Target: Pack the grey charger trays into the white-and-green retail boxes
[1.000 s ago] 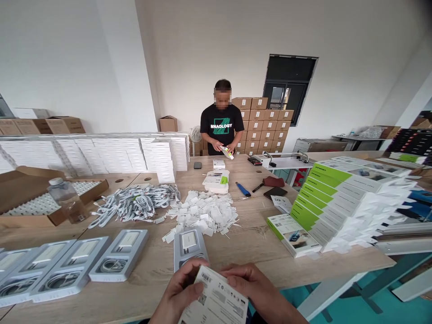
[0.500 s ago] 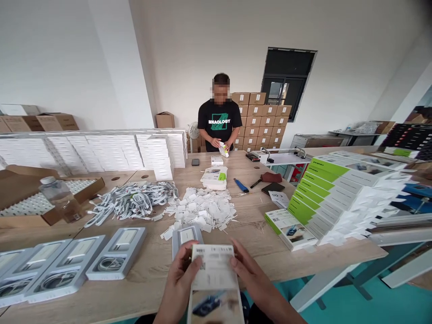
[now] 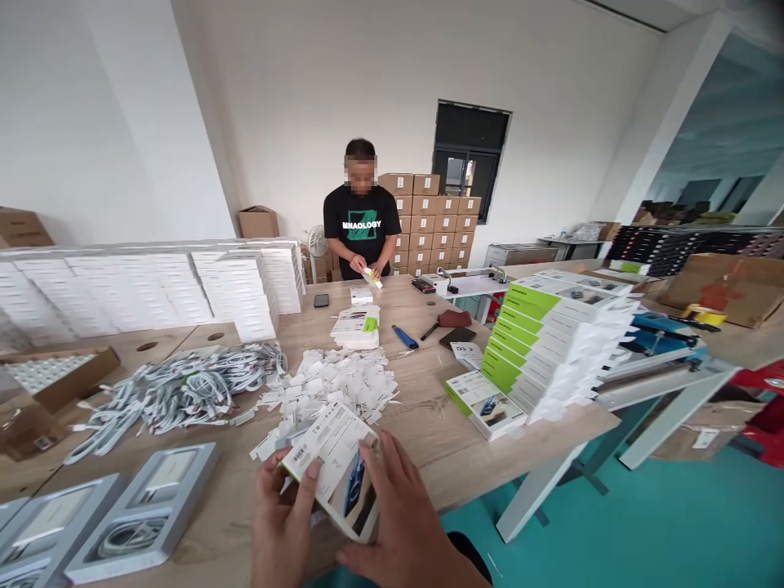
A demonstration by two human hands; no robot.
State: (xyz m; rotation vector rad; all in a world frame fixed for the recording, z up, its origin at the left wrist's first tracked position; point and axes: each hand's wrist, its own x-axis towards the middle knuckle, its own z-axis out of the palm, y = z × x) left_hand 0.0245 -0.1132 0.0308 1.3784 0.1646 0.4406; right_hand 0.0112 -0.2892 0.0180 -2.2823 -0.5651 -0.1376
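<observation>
While hands (image 3: 407,514) grip the box (image 3: 331,461), tabletop (image 3: 438,461) separates its edge from stacked cartons (image 3: 542,343).

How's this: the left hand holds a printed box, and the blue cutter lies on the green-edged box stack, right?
The blue cutter lies on the table, not the box stack, as the head view shows; the left hand holds a printed box.

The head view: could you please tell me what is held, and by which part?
A printed box, its left edge in the left hand; the right hand touches its right side.
</observation>
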